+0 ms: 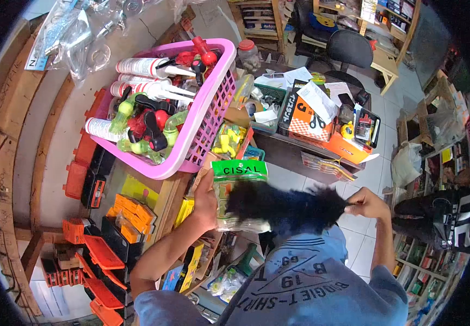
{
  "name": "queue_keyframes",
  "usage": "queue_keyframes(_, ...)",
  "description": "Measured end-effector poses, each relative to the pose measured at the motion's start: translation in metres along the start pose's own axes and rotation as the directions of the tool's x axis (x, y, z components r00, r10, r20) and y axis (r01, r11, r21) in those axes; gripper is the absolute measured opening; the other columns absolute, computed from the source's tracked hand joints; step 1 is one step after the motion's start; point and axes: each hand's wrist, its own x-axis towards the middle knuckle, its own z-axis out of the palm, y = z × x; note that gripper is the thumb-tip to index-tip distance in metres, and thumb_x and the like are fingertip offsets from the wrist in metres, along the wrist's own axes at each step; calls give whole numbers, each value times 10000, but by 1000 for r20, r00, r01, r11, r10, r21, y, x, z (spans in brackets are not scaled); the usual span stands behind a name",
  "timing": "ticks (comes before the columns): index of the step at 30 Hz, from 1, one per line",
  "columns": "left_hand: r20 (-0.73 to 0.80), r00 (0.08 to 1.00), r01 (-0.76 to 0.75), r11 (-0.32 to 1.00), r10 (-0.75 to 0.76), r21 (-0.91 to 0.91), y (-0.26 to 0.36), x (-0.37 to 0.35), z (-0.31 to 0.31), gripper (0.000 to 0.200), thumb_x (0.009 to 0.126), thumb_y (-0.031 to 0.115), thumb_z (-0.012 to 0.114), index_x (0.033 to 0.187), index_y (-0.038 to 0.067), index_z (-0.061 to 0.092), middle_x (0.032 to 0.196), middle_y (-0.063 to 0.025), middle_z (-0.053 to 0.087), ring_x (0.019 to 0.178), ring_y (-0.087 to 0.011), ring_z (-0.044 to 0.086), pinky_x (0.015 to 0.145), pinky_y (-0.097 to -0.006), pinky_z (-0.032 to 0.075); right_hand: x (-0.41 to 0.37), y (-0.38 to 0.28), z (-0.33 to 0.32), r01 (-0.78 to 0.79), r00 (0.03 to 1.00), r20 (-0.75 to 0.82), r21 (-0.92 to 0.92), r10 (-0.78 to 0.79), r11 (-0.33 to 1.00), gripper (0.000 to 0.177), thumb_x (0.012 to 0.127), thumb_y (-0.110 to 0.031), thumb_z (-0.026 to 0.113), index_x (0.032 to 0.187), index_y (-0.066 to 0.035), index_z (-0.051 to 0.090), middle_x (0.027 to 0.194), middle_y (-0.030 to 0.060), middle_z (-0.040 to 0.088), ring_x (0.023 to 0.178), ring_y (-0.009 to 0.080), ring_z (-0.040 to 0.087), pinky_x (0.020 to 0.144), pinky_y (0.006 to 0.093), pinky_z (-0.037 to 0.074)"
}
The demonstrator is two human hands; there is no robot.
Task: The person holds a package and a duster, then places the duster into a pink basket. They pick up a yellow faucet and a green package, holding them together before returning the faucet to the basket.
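My left hand (pixel 207 202) grips the side of a clear plastic packet (pixel 223 195) with a green header card marked CISAL. What is inside the packet is hard to make out. My right hand (pixel 369 205) is closed on the narrow end of a black feather duster (pixel 295 209). Its dark, fluffy mass reaches across in front of my chest and covers the packet's right part. Just beyond my left hand, a pink plastic basket (pixel 176 163) stands tilted, filled with white tubes, green and red plastic fittings and black handles.
Orange and black cases (pixel 103 252) hang at the left beside small orange boxes (pixel 132 216). A dark desk (pixel 278 146) ahead carries an orange carton (pixel 311 117) and papers. Stocked shelves (pixel 428 271) line the right. A black office chair (pixel 350 50) stands at the back.
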Motion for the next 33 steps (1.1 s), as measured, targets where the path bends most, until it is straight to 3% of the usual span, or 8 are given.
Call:
queue_keyframes(5, -14, 1000, -20, 1000, 20, 17, -1, -1, -4, 694, 862, 592, 386, 1291, 57, 500, 1246, -171, 556, 1112, -323, 558, 989, -464, 405, -2, -3, -4, -30, 997, 70, -40, 33, 999, 322, 863, -181, 651, 635, 14, 535, 525, -56, 342, 521, 41, 302, 449, 262, 261)
queue_keyframes(10, -21, 1000, 5, 1000, -5, -7, -2, 2, -13, 671, 856, 582, 404, 1263, 62, 520, 1228, -167, 569, 1098, -335, 564, 991, -460, 402, -3, 2, -10, -31, 1000, -2, -39, 30, 999, 313, 862, -178, 655, 642, 18, 552, 531, -60, 360, 526, 42, 319, 454, 266, 275)
queue_keyframes(14, -63, 998, 19, 999, -21, -29, -2, 2, -10, 660, 854, 576, 410, 1254, 64, 526, 1218, -173, 574, 1079, -344, 573, 967, -478, 416, -3, 0, -12, -66, 982, 173, -51, 74, 996, 324, 862, -174, 653, 620, 5, 535, 525, -57, 343, 522, 40, 311, 454, 258, 273)
queue_keyframes(18, -80, 997, 8, 1000, -5, 26, -2, 1, -11, 672, 853, 576, 403, 1273, 62, 512, 1219, -162, 576, 1072, -318, 577, 967, -444, 418, -4, 9, -12, -80, 997, 9, 33, 80, 996, 339, 857, -195, 667, 608, 1, 547, 509, -58, 365, 512, 34, 324, 450, 256, 277)
queue_keyframes(21, -48, 999, 20, 1000, -20, 9, 0, 0, -10, 666, 857, 568, 393, 1277, 65, 510, 1228, -159, 571, 1087, -331, 568, 967, -460, 415, -8, 9, -17, -99, 978, 186, 18, 94, 995, 336, 851, -208, 676, 608, -6, 565, 498, -49, 413, 488, 30, 348, 438, 246, 284)
queue_keyframes(26, -31, 999, 23, 1000, -23, -8, -1, -2, -6, 671, 863, 569, 373, 1289, 66, 501, 1244, -160, 559, 1106, -325, 561, 979, -455, 411, -10, 19, -18, -99, 995, 1, 106, 99, 990, 394, 861, -225, 667, 556, -34, 508, 496, -57, 405, 490, 28, 351, 438, 241, 284)
queue_keyframes(29, 9, 1000, 14, 999, -14, 33, 0, 0, -3, 678, 861, 574, 381, 1294, 65, 496, 1251, -164, 554, 1106, -331, 559, 980, -465, 409, -10, 22, -15, -128, 971, 215, 108, 103, 986, 423, 857, -234, 665, 529, -58, 466, 488, -58, 391, 467, 31, 337, 424, 236, 257)
queue_keyframes(33, 26, 999, 25, 1000, -24, -2, -2, -2, -4, 685, 875, 583, 372, 1295, 55, 490, 1246, -174, 552, 1098, -324, 558, 959, -457, 425, -8, 38, -8, -148, 989, 19, 221, 148, 964, 425, 850, -244, 668, 515, -82, 462, 482, -61, 379, 465, 29, 334, 424, 241, 255)
